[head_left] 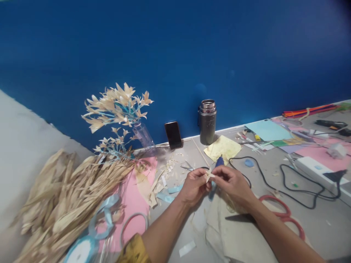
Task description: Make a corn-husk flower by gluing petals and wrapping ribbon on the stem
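My left hand (194,185) and my right hand (232,182) meet at the middle of the grey table (323,226). Both pinch a small pale husk piece (209,175) between their fingertips. A blue glue gun (216,168) lies just behind and under the hands, its black cord (274,187) trailing right. Under my right wrist lie red-handled scissors (285,213) and pale husk sheets (236,233).
A heap of dried husks (63,199) fills the left. A vase of husk flowers (120,109), a phone (173,134) and a steel flask (207,121) stand by the blue wall. Light blue ribbon (93,230), pink paper (131,204), coloured sheets (267,130) and a white power strip (315,168) lie around.
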{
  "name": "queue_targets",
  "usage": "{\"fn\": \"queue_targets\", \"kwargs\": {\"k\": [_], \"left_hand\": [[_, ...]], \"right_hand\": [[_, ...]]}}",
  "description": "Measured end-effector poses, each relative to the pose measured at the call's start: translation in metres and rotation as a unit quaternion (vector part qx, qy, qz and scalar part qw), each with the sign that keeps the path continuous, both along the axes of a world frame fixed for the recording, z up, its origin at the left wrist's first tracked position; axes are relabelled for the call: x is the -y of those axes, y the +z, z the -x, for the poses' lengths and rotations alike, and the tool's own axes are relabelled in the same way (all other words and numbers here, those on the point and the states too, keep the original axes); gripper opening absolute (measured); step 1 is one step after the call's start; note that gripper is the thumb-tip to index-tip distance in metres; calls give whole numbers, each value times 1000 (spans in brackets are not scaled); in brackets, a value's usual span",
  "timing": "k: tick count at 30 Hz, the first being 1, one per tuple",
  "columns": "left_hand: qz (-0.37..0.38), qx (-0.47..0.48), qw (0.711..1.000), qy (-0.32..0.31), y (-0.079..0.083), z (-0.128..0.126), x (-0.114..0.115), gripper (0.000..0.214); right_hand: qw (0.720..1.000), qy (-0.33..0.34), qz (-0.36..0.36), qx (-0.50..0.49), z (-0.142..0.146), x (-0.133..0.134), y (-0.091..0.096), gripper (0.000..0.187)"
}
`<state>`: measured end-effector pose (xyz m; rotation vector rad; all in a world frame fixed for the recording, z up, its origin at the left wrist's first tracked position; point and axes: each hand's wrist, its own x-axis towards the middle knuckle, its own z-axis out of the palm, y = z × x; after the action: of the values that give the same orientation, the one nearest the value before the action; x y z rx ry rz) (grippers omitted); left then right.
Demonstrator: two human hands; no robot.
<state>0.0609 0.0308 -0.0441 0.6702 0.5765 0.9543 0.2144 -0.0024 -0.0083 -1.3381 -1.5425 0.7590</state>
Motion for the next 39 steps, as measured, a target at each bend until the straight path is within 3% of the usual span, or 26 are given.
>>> {"fn": "queue_targets", "kwargs": {"k": [14, 27, 39], "left_hand": [[-34, 28, 997, -65, -7, 5, -1, 43], [-9, 42, 998, -40, -8, 3, 2, 34], [7, -4, 999, -44, -2, 7, -1, 37]], "right_hand": [[996, 74, -20, -53, 3, 6, -3, 11], [998, 31, -17, -44, 11, 8, -5, 20], [997, 41, 44, -44, 9, 10, -13, 28]]}}
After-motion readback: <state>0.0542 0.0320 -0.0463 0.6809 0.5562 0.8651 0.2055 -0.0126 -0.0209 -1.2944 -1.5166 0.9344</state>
